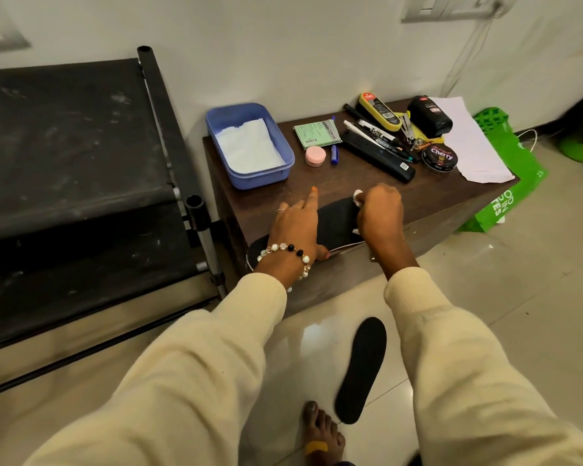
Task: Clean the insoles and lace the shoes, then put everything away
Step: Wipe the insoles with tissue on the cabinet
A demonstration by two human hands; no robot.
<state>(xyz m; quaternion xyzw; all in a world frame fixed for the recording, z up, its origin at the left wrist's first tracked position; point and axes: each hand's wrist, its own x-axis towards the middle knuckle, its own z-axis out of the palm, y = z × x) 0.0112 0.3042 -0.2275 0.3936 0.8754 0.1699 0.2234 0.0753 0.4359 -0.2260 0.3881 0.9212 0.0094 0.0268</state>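
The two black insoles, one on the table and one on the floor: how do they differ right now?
The insole on the table lies across the near edge of the brown table, its end overhanging; the insole on the floor lies flat on the tiles, near a bare foot. The table one is being worked on: the left hand presses it down and the right hand holds a white wipe against it. The floor one is untouched. Both are black and of like shape.
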